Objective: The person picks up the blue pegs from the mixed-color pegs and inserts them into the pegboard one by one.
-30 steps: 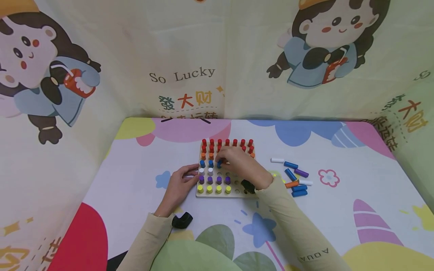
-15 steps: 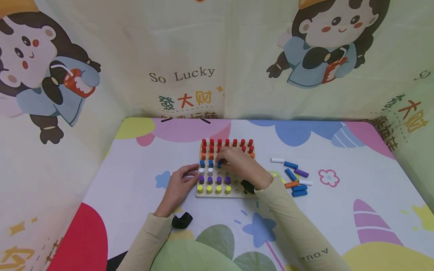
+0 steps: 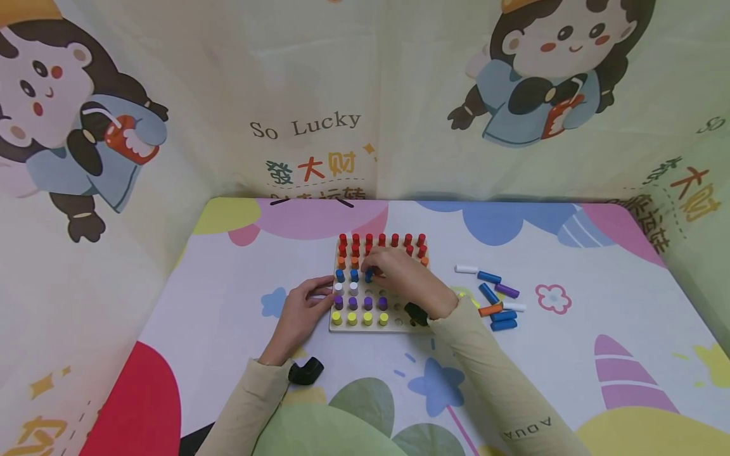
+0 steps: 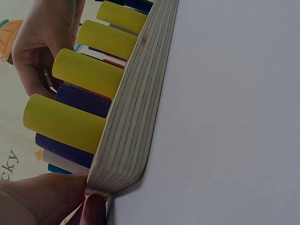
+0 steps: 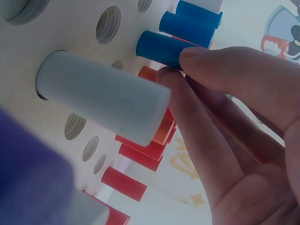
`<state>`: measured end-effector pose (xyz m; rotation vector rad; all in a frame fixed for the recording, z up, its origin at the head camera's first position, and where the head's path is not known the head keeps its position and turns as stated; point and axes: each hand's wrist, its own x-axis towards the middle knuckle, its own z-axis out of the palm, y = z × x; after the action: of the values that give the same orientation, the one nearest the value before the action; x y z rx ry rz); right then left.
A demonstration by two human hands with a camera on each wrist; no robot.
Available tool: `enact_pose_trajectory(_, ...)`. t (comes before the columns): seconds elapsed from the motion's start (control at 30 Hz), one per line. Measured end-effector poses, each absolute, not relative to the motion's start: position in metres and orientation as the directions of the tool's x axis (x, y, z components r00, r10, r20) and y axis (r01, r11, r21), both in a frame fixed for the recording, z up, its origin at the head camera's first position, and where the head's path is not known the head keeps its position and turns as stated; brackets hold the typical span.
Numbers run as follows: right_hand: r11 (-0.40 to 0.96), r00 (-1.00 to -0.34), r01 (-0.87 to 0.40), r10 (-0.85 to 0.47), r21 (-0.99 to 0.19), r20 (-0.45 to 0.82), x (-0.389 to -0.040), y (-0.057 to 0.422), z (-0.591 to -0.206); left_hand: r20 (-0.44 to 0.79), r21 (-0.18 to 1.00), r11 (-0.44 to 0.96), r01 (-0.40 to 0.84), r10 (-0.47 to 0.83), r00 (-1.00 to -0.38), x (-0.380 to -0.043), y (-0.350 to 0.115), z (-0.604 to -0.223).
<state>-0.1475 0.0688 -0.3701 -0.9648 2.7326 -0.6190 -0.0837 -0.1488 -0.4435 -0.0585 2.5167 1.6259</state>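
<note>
A wooden pegboard [image 3: 365,329] stands on the table with rows of red, orange, blue, white, purple and yellow pegs. With thumb and fingertips, my right hand [image 3: 405,272] pinches a blue peg [image 5: 159,49], which stands in the blue row beside two other blue pegs. That hand covers part of the orange and red rows in the head view. My left hand [image 3: 300,315] holds the board's left edge; its thumb and a fingertip lie against the corner in the left wrist view, near the yellow pegs [image 4: 89,72]. A white peg [image 5: 103,98] stands close to the right wrist camera.
Right of the board lies a loose group: several blue pegs [image 3: 504,325], a purple peg [image 3: 507,291], an orange peg [image 3: 490,310] and white pegs [image 3: 466,269]. Bits of yellow show near the right sleeve. Printed cloth walls rise behind and beside the table.
Almost nothing differs. The right hand stays at the same blue peg and the left hand stays at the board's left edge; the head view shifts very slightly.
</note>
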Motion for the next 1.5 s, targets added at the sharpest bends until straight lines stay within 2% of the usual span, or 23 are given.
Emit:
enact_pose_trajectory(0.67, 0.729, -0.793, -0.521, -0.606, -0.444, -0.064, -0.142, 0.073, -0.362, -0.144, 0.908, 0.404, -0.114, 0.045, -0.989, -0.081, -0.148, -0.445)
enact_pose_trajectory(1.23, 0.743, -0.805, -0.531, -0.592, -0.407, -0.029, -0.129, 0.101, -0.354, -0.143, 0.903, 0.415, -0.113, 0.041, -0.989, -0.081, -0.146, -0.446)
enact_pose_trajectory(1.5, 0.774, -0.830, -0.493, -0.555, -0.397, -0.051, -0.126, 0.110, -0.356, -0.150, 0.904, 0.410, -0.122, 0.037, -0.988, -0.081, -0.146, -0.447)
